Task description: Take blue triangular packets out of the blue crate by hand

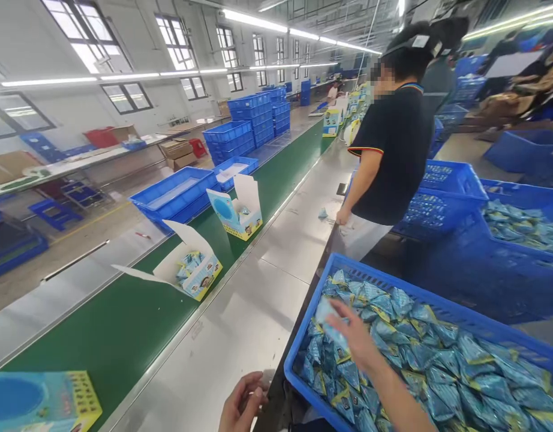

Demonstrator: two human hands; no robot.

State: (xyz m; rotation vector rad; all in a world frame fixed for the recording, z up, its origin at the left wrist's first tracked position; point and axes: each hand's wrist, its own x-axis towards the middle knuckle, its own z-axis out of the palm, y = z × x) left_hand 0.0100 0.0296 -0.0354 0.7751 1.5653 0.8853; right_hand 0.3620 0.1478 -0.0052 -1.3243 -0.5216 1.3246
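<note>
Above the near end of a blue crate [393,273], my right hand [355,336] pinches a light-blue triangular packet [325,312] between thumb and fingers; motion blurs both a little. Many similar shiny blue packets [442,366] with yellow edges fill the crate under that hand. My left hand [244,401] hovers by the metal counter's edge, left of the crate. Its fingers are half curled, the thumb sits apart, and I see nothing held. On the green belt, an open carton [204,276] holds some packets, and a second open carton [247,225] behind it also has packets inside.
A metal counter [240,318] runs between the crate and the green conveyor belt [101,336]. A blue-yellow carton [38,399] lies at near left. A co-worker in a dark shirt [393,150] stands ahead. Blue bins [173,192] sit beyond the belt; a loose packet [322,213] lies farther along.
</note>
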